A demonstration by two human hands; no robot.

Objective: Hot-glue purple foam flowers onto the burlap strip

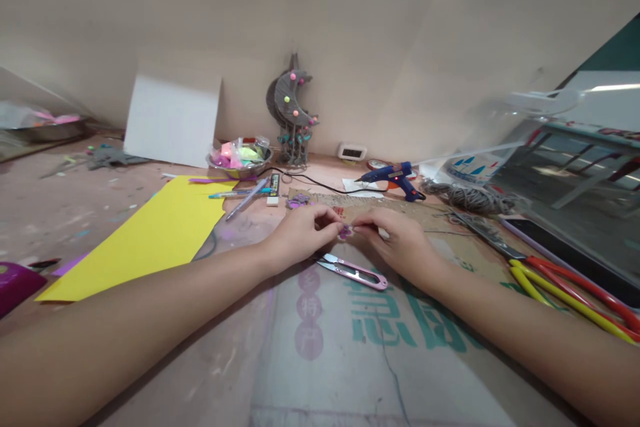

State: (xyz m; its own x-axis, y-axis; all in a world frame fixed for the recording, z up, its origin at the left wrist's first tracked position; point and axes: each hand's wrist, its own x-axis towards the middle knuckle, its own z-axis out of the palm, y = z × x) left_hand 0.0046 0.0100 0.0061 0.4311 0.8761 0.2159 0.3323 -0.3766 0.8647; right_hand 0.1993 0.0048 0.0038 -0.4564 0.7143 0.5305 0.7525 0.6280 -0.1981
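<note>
Both my hands meet at the middle of the table over a printed sack sheet. My left hand and my right hand each pinch a small purple piece held between their fingertips. Pink thread snips lie on the sheet just under my hands. A second small purple piece lies on the table a little beyond my left hand.
A yellow paper sheet lies at left, with pens and a metal bowl of bright bits beyond it. A blue glue gun, twine, red-and-yellow-handled scissors and a phone are at right. A moon ornament stands against the wall.
</note>
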